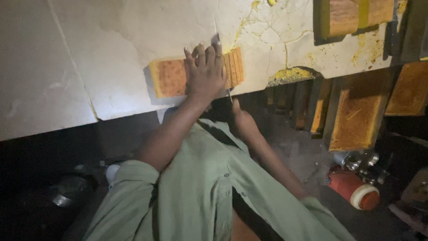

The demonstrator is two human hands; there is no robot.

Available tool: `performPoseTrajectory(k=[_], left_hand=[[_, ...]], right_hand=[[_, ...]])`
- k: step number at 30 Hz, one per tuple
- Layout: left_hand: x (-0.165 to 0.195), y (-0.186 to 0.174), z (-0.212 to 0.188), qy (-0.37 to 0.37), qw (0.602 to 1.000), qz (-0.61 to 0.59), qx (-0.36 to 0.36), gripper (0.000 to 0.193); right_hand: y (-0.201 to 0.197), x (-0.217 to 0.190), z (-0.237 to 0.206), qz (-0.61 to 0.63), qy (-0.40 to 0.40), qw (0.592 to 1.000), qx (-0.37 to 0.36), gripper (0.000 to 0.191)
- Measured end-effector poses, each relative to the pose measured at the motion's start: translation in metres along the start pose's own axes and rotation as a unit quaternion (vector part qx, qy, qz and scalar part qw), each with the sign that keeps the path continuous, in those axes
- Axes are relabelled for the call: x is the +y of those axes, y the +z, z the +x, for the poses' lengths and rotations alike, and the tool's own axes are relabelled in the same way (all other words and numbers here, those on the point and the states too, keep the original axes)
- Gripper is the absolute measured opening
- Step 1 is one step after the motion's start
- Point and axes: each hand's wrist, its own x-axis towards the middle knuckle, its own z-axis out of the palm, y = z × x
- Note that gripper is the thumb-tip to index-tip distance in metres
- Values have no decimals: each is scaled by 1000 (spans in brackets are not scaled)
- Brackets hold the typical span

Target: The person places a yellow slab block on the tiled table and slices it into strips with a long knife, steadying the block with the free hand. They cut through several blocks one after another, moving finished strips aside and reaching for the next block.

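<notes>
Left hand (205,73), fingers together, pressed flat on an orange-yellow slab (171,78) at upper centre of the frame, on the pale cracked bench (89,53). Right hand (240,118) just below the bench edge, closed around a thin knife (223,67); blade running up along the left hand's fingers, between them and several cut slices (234,67) standing just right of it. More slabs in wooden frames (356,111) at right; crumbs (290,73) scattered near the cracks. Red canister (354,189) lower right. Risks, as judged: blade so close to the fingertips could nick them; slab could slide under uneven pressure; thin slices could topple or crumble.
</notes>
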Motion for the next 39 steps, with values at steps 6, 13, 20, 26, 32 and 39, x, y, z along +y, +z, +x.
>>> performPoseTrajectory(k=[6,13,20,26,32,39], left_hand=[[-6,-4,-5,13,999,-7,40,72],[-12,-10,-7,-9,1000,-18,16,69],[-10,4,-4,-27,999,-25,18,72],[-16,-4,-7,-7,998,-17,52,73],[-19,-19,-11,-21,999,-24,12,69],[-19,-5,-10,-26,999,-27,27,71]], right_hand=[[-51,-47,69,15,-15,998,51,71],[-62,-62,-29,26,5,998,-60,95],[9,1,1,-24,-114,992,50,75],[-49,-56,64,15,-41,998,40,67],[-81,-102,-18,63,-64,996,8,75],[4,-21,-9,-18,-61,998,5,75]])
